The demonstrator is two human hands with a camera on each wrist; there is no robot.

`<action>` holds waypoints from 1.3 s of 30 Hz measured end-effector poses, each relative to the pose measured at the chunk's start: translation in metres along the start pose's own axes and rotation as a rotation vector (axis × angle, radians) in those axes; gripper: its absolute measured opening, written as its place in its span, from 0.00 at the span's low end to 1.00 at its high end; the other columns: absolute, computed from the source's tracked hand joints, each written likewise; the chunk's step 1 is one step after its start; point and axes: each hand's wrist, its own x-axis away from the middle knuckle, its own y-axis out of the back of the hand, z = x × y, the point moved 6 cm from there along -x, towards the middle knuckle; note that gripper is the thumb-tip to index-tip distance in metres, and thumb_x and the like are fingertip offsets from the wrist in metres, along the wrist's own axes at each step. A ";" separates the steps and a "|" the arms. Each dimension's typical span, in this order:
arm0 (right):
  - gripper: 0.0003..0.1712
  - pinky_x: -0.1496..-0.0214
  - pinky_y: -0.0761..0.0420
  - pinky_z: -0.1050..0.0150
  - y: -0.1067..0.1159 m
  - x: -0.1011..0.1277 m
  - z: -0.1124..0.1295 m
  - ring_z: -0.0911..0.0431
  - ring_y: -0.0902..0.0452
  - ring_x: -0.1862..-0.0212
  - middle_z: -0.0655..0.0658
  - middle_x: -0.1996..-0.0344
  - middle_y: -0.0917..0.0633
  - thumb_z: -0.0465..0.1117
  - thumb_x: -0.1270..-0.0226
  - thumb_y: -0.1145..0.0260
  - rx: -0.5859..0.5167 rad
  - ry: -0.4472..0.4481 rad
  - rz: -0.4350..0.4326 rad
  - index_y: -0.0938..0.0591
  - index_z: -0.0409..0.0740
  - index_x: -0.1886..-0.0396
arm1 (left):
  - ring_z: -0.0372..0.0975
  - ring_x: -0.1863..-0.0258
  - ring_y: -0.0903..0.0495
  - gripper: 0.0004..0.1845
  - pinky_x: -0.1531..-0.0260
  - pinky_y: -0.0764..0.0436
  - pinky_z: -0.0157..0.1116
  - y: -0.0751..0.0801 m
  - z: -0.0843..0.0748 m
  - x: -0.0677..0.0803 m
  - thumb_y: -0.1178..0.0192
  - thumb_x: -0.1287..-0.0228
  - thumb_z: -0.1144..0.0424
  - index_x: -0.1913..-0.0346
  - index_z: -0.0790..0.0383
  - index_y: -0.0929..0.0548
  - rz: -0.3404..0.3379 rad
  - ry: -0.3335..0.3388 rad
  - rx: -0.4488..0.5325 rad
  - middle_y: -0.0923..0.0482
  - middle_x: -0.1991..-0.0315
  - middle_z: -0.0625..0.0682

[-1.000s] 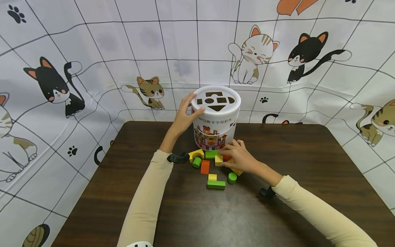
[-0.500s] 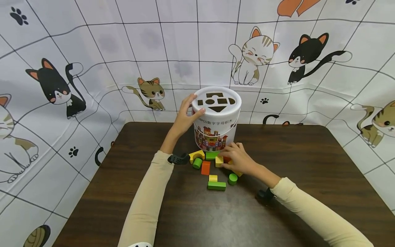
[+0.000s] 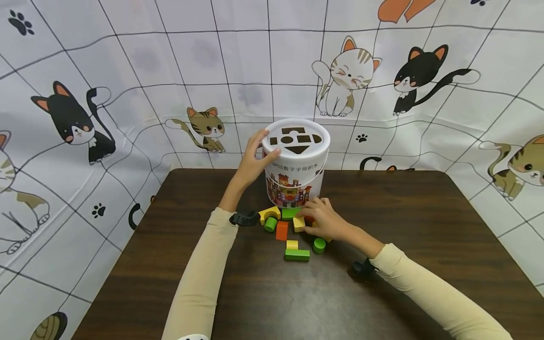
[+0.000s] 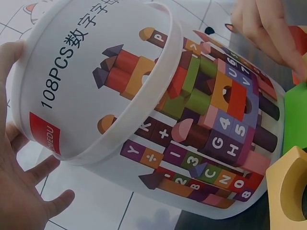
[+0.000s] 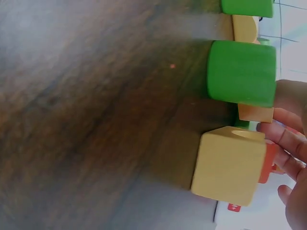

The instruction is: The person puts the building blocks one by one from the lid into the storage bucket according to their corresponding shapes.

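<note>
A white bucket [image 3: 293,174] with a lid full of shaped holes stands at the table's back edge. My left hand [image 3: 255,160] rests on the left side of its rim, fingers spread; the left wrist view shows those fingers [image 4: 43,167] fairly straight. Before the bucket, my right hand [image 3: 325,219] pinches a small yellow block [image 3: 299,224] between thumb and fingers. In the right wrist view the same yellow block [image 5: 255,113] is partly hidden behind a green cylinder [image 5: 242,72]. A red-orange piece and another yellow block lie partly covered by the right hand.
Several loose blocks lie around: a yellow arch [image 3: 269,213], a green cylinder [image 3: 270,225], an orange block [image 3: 282,231], a green bar [image 3: 297,255] and a green round block [image 3: 319,245]. A cat-print cloth [image 3: 250,61] hangs behind the dark wooden table [image 3: 170,264].
My right fingers have closed in around the small yellow block, which has turned slightly. The left hand and the bucket have kept their places.
</note>
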 end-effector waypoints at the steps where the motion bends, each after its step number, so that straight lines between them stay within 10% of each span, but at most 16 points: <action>1: 0.14 0.49 0.36 0.50 0.001 0.000 0.001 0.53 0.32 0.56 0.48 0.57 0.14 0.42 0.41 0.22 -0.004 0.001 0.002 0.11 0.47 0.55 | 0.52 0.22 0.46 0.48 0.27 0.37 0.60 -0.001 0.000 0.000 0.38 0.35 0.40 0.18 0.53 0.45 0.001 -0.001 0.001 0.56 0.17 0.52; 39: 0.21 0.46 0.39 0.47 0.131 -0.024 0.020 0.43 0.28 0.44 0.41 0.50 0.13 0.37 0.45 0.21 -0.028 0.050 -0.251 0.13 0.43 0.50 | 0.53 0.23 0.45 0.47 0.27 0.37 0.61 0.000 0.001 0.000 0.38 0.34 0.40 0.18 0.53 0.44 0.002 -0.011 0.007 0.56 0.17 0.52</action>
